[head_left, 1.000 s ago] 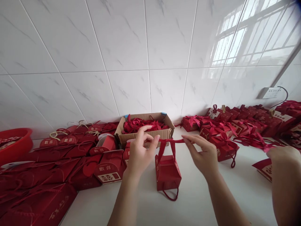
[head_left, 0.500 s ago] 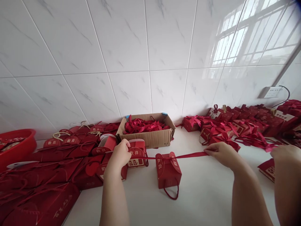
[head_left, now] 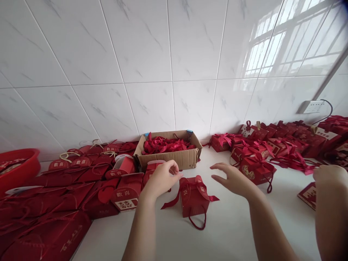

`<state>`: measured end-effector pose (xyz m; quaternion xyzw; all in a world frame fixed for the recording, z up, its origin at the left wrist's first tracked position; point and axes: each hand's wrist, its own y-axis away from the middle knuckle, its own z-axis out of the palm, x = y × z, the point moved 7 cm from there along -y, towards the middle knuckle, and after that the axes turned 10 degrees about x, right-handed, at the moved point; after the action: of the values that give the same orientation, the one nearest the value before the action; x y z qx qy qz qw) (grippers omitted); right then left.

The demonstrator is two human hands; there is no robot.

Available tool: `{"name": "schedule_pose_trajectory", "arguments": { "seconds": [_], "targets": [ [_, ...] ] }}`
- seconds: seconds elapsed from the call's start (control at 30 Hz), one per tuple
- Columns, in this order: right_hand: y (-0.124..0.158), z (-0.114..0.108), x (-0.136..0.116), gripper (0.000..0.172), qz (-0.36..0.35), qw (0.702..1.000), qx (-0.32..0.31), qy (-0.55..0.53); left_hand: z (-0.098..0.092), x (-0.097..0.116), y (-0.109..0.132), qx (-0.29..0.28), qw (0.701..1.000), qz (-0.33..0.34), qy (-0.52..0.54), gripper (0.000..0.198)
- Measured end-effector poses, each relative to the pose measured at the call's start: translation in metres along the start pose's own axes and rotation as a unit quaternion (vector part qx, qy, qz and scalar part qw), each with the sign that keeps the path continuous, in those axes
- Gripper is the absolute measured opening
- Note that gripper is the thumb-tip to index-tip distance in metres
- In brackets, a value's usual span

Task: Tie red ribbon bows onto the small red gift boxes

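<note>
A small red gift box (head_left: pixel 194 203) with a rope handle stands in front of me on the white table. Across its top lies a red ribbon (head_left: pixel 174 201), its two ends hanging loose at the left and right sides. My left hand (head_left: pixel 163 177) is above and left of the box, fingers curved with a gap to the thumb, holding nothing. On the other side, my right hand (head_left: pixel 233 179) hovers with thumb and fingers apart, also without anything in it. Neither hand touches the box.
A cardboard carton (head_left: pixel 168 159) of red ribbons stands at the back. Rows of red boxes (head_left: pixel 67 195) fill the left, beside a red basin (head_left: pixel 32 163). Ribbon-tied boxes (head_left: pixel 257 170) crowd the right. Another person's hand (head_left: pixel 327 177) is near a flat red item (head_left: pixel 308 195).
Both hands have let go of the ribbon, which was stretched taut over the box and now droops on both sides. They have moved inward, nearer the box.
</note>
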<state>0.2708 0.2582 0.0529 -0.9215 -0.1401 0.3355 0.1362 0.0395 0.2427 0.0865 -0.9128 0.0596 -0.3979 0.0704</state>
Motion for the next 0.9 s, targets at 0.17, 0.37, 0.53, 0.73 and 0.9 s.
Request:
{"name": "schedule_pose_trajectory", "arguments": {
  "seconds": [0.17, 0.37, 0.53, 0.73, 0.9],
  "targets": [
    [0.002, 0.033, -0.02, 0.034, -0.002, 0.996, -0.08, -0.033, 0.023, 0.0, -0.002, -0.049, 0.998, -0.006, -0.042, 0.022],
    [0.003, 0.05, -0.018, 0.02, 0.041, 0.985, -0.149, -0.081, 0.036, -0.011, 0.0, -0.139, 0.985, -0.028, -0.1, 0.029],
    [0.004, 0.045, -0.02, 0.018, 0.02, 0.985, -0.152, -0.084, 0.037, -0.012, 0.001, -0.151, 0.982, -0.036, -0.104, 0.03],
    [0.007, 0.05, -0.022, 0.044, 0.062, 0.977, -0.183, -0.09, 0.044, -0.017, -0.001, -0.159, 0.981, -0.045, -0.104, 0.034],
    [0.006, 0.05, -0.024, 0.046, 0.063, 0.974, -0.183, -0.117, 0.049, -0.016, -0.004, -0.164, 0.981, -0.031, -0.102, 0.031]
  ]
}}
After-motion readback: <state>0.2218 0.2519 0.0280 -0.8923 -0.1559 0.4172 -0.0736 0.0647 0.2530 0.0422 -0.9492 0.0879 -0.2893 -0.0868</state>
